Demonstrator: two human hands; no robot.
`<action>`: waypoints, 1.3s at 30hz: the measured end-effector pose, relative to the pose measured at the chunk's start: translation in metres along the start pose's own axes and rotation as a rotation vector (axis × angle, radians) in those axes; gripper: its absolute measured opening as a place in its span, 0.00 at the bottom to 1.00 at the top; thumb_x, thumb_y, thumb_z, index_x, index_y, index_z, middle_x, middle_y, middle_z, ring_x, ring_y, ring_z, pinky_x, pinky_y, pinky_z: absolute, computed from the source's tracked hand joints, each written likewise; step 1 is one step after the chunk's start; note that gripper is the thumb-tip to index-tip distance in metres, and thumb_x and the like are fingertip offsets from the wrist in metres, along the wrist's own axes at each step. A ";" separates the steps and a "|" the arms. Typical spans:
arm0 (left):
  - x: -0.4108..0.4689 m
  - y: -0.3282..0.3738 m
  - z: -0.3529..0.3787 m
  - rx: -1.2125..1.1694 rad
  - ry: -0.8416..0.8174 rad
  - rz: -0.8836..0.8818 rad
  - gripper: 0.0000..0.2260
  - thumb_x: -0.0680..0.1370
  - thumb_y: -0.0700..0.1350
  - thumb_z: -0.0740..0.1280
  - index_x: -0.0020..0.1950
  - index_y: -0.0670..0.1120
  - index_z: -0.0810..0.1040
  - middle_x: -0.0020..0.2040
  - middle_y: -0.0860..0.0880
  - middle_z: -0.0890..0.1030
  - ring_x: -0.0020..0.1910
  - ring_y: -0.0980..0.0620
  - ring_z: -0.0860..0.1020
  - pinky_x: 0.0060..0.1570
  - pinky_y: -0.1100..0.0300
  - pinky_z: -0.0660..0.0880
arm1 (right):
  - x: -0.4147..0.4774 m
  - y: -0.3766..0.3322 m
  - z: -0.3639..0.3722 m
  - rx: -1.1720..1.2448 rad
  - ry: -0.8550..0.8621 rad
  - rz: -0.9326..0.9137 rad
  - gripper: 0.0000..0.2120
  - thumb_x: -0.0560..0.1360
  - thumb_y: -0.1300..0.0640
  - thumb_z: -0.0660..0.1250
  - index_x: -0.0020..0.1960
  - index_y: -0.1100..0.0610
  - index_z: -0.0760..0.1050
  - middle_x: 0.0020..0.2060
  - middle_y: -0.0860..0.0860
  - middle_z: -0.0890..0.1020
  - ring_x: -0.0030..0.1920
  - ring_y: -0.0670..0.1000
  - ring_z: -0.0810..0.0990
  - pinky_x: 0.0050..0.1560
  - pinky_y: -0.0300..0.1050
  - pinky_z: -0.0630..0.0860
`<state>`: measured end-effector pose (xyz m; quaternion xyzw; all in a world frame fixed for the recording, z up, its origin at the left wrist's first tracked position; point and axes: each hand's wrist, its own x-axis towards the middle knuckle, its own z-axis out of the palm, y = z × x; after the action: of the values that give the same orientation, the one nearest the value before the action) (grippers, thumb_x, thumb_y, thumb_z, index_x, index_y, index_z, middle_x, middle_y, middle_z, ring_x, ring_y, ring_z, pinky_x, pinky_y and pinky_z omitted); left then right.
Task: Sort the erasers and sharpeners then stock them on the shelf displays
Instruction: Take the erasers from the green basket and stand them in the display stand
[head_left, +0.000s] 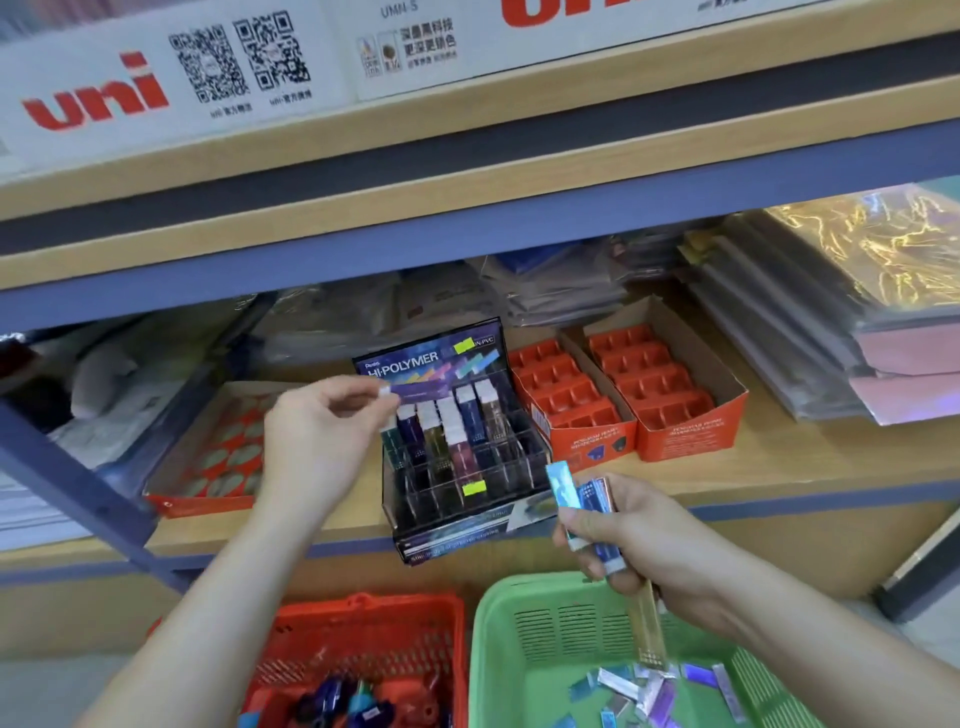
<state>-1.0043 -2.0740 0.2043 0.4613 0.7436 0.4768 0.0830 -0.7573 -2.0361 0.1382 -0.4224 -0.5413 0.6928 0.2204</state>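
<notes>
Head view shows the left hand (317, 441) raised at centre-left of the frame, thumb and curled fingertips pinching one end of a purple eraser (415, 388). The eraser juts out level toward the right, its free end just over the back rows of the black Hi-Polymer display box (452, 540). That box sits at the middle of the wooden shelf (779, 467), with sleeved erasers standing upright in its rear compartments. At lower right of centre, the right hand (649, 540) has its fingers wrapped round a bundle of erasers (592, 504). A light blue eraser (562, 483) sticks up past the thumb, and a gold eraser (649, 634) hangs down below the palm. The right hand hovers above the green basket (498, 623) at the bottom right, where loose erasers (644, 686) lie scattered on the floor of the basket. Beside it at bottom centre is a red basket (363, 608) holding dark blue sharpeners (332, 701). Two orange trays (675, 436) with moulded pockets stand on the shelf just to the right of the display box.
</notes>
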 end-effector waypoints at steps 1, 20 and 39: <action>0.007 -0.004 -0.005 0.122 0.004 0.035 0.03 0.73 0.46 0.73 0.46 0.49 0.85 0.38 0.52 0.84 0.36 0.54 0.81 0.43 0.59 0.76 | 0.002 -0.001 0.001 0.012 0.009 -0.001 0.02 0.79 0.61 0.65 0.49 0.57 0.72 0.36 0.52 0.82 0.25 0.46 0.70 0.23 0.36 0.60; 0.063 -0.032 0.023 0.795 -0.287 0.415 0.07 0.77 0.43 0.66 0.49 0.43 0.83 0.47 0.43 0.83 0.48 0.42 0.79 0.46 0.53 0.76 | 0.002 -0.001 0.001 0.085 -0.011 0.004 0.02 0.79 0.62 0.64 0.47 0.59 0.72 0.37 0.54 0.81 0.24 0.46 0.67 0.23 0.37 0.57; -0.040 0.012 0.034 0.085 -0.287 0.130 0.03 0.75 0.43 0.70 0.45 0.51 0.83 0.37 0.57 0.82 0.34 0.63 0.76 0.37 0.72 0.70 | 0.016 -0.016 0.017 0.353 0.043 -0.024 0.07 0.73 0.62 0.72 0.45 0.56 0.75 0.28 0.49 0.75 0.24 0.44 0.67 0.19 0.33 0.57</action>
<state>-0.9550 -2.0814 0.1831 0.5749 0.7123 0.3785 0.1375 -0.7825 -2.0286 0.1484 -0.3856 -0.4114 0.7652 0.3108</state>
